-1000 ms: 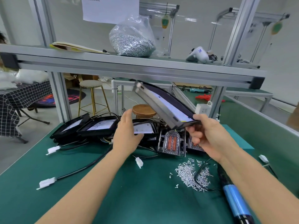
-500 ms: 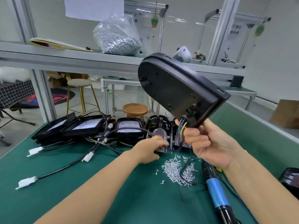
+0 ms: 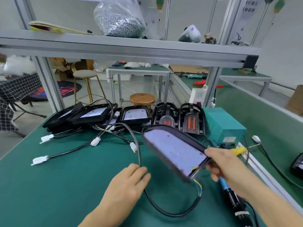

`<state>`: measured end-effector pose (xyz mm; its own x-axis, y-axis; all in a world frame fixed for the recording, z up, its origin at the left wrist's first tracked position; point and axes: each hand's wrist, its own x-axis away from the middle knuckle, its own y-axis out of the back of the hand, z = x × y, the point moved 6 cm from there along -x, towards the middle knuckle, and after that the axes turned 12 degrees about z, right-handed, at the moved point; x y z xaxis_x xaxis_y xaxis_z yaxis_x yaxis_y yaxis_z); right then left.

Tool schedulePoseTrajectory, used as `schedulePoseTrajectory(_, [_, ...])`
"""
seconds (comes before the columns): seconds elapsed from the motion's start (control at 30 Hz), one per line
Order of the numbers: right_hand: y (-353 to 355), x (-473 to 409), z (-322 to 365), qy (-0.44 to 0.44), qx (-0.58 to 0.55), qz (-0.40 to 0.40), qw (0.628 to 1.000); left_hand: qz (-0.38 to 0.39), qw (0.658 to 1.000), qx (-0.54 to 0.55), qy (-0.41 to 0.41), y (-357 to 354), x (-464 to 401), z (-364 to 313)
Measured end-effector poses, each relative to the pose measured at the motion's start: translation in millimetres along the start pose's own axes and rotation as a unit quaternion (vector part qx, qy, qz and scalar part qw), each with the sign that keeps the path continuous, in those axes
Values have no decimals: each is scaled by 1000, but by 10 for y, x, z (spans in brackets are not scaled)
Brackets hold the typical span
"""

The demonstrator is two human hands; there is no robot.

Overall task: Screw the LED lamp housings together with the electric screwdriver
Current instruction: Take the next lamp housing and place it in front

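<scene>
My right hand [image 3: 221, 163] grips the near end of a black LED lamp housing [image 3: 170, 148]. I hold it tilted above the green mat [image 3: 65, 185], its pale lens side up. The housing's black cable [image 3: 164, 212] loops from that end across the mat into my left hand [image 3: 129, 182], whose fingers close around it. The electric screwdriver [image 3: 229, 195], blue and black, lies on the mat under my right forearm. More black housings [image 3: 96, 113] sit in a row at the back. Two open ones [image 3: 191, 122] show orange parts.
Cables with white connectors [image 3: 95, 142] sprawl over the left and middle of the mat. A teal power box [image 3: 221, 126] stands at the back right. A bag of screws [image 3: 119, 18] rests on the overhead shelf. Another lamp [image 3: 297, 164] lies at the far right edge.
The housing has been turned lens side up and lowered toward the mat. My left hand has drawn back from the row of lamps with the cable in it.
</scene>
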<state>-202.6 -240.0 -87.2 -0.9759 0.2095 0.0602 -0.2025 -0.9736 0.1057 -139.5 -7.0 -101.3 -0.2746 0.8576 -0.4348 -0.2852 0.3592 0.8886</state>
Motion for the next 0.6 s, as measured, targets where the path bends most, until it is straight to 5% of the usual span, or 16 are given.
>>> schedulePoseTrajectory(0.17, [-182, -75, -438, -12, 169, 15, 985, 19, 999, -22, -40, 38, 450, -47])
schedulePoseTrajectory(0.6, [-833, -340, -522, -93, 80, 117, 986, 134, 972, -16, 191, 31, 989, 642])
